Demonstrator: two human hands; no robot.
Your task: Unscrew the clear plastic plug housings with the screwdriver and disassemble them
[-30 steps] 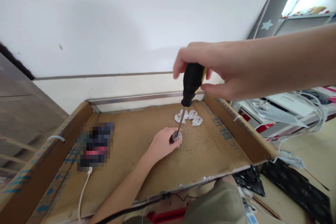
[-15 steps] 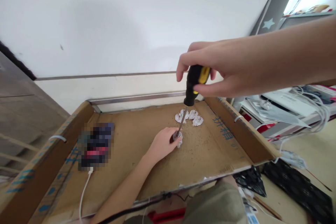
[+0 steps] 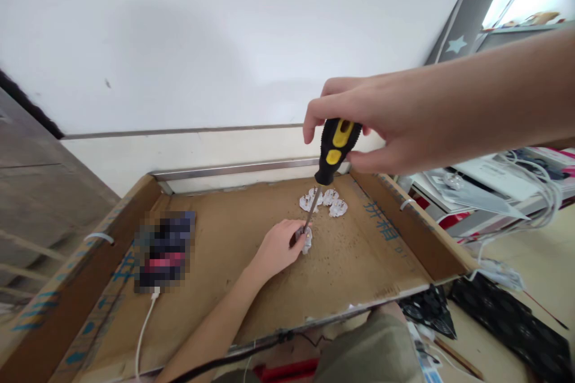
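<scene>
My right hand [image 3: 359, 119] is wrapped around the black and yellow handle of a screwdriver [image 3: 333, 152], coming in from the right. The metal shaft slants down and left to a small white plastic part [image 3: 306, 242]. My left hand [image 3: 281, 245] pinches that part against the cardboard, and a dark piece shows by its fingertips. Where the tip meets the part is too small to make out. Just beyond lie several similar white plastic parts [image 3: 336, 206] with small metal pins, grouped together.
A cardboard tray [image 3: 211, 287] with raised sides forms the work surface, dotted with tiny dark bits. On its left lies a blurred-out device [image 3: 166, 248] with a white cable [image 3: 142, 335]. A white wall [image 3: 179, 60] rises behind. Papers and cables [image 3: 494, 185] crowd the right.
The thumb of my right hand has come off the screwdriver's yellow patch and moved right, and the handle has turned. My left hand keeps its place on the white part.
</scene>
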